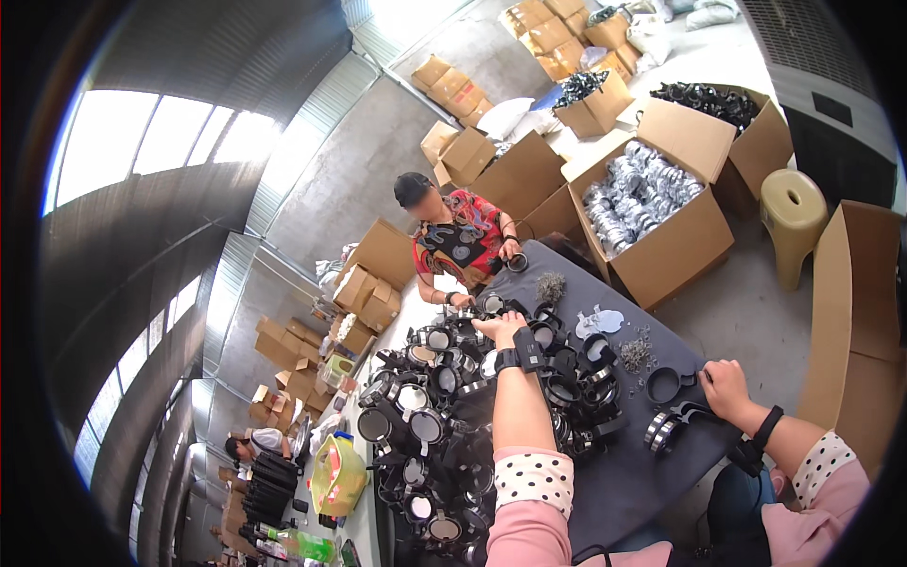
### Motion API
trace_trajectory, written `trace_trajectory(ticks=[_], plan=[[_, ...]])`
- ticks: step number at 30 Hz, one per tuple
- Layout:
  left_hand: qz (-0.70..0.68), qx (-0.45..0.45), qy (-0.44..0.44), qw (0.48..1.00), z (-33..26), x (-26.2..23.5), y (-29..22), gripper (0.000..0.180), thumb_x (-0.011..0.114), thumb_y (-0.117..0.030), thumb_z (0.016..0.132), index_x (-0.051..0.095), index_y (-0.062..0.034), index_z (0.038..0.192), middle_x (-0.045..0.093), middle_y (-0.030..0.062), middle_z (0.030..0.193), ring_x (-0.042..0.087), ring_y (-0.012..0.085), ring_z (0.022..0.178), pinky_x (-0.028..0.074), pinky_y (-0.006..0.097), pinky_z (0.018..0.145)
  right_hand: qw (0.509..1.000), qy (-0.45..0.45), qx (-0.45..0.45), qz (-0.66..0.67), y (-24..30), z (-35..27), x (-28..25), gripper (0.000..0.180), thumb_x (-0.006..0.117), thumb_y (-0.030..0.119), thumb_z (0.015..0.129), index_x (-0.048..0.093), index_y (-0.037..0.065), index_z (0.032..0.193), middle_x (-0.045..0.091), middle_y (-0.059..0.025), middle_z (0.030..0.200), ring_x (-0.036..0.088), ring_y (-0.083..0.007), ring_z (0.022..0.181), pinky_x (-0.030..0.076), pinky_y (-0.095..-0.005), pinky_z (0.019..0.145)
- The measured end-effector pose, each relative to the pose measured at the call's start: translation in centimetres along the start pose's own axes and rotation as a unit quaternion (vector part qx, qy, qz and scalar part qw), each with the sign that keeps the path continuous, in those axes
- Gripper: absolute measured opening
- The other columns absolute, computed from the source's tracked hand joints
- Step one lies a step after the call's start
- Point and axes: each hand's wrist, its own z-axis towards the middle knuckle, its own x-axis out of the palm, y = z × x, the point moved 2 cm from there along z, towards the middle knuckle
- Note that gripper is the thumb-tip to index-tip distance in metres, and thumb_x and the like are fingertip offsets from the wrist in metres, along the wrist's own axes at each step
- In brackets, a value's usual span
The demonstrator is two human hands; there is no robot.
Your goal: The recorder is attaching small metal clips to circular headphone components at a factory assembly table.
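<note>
My right hand (726, 387) is closed on the handle of a black ring with a handle (664, 385), at the table's right edge. Just below the ring lie several silver-banded round parts with black arms (665, 431). My left hand (501, 328) reaches across a large heap of black round parts with pale discs (413, 397), its thumb stretched to the left. The ends of its other fingers are hidden, so its grip cannot be made out. Small metal pieces (636, 355) are scattered to the left of the held ring.
A co-worker in a patterned red shirt (460, 236) handles black parts across the grey-covered table (605, 482). Beyond the right side are a carton of silver rings (642, 194) and a beige stool (794, 222). A yellow-green basket (338, 477) stands at the left.
</note>
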Motion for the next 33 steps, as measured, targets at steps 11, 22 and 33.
trace_trajectory(ticks=[11, 22, 33], plan=[[-0.15, 0.072, 0.047, 0.985, 0.1, -0.2, 0.1, 0.097, 0.048, -0.073, 0.077, 0.022, -0.0113, 0.148, 0.02, 0.0086, 0.156, 0.023, 0.0241, 0.143, 0.023, 0.038, 0.112, 1.0, 0.001, 0.006, -0.003, 0.0, -0.3, -0.5, 0.018, 0.059, 0.016, 0.084, 0.055, 0.005, 0.071, 0.058, -0.0145, 0.069, 0.055, -0.0341, 0.074, 0.039, -0.0428, 0.071], [-0.214, 0.07, 0.052, 0.973, 1.1, -1.6, -1.1, 0.087, 0.045, -0.072, 0.082, 0.03, -0.0114, 0.143, 0.03, 0.0131, 0.149, 0.041, 0.0317, 0.13, 0.037, 0.047, 0.102, 1.0, 0.017, -0.002, -0.012, 2.8, 0.6, -2.0, 0.017, 0.059, 0.015, 0.084, 0.055, 0.005, 0.07, 0.058, -0.0142, 0.069, 0.055, -0.0343, 0.073, 0.038, -0.0428, 0.069], [-0.208, 0.069, 0.068, 0.973, 0.0, -0.8, -0.8, 0.082, 0.04, -0.071, 0.085, 0.028, -0.0178, 0.145, 0.029, 0.0103, 0.151, 0.037, 0.0293, 0.134, 0.032, 0.049, 0.105, 1.0, 0.009, 0.001, -0.004, 3.3, 1.0, -2.2, 0.017, 0.059, 0.015, 0.084, 0.055, 0.005, 0.071, 0.058, -0.013, 0.07, 0.055, -0.0332, 0.074, 0.038, -0.0426, 0.07]])
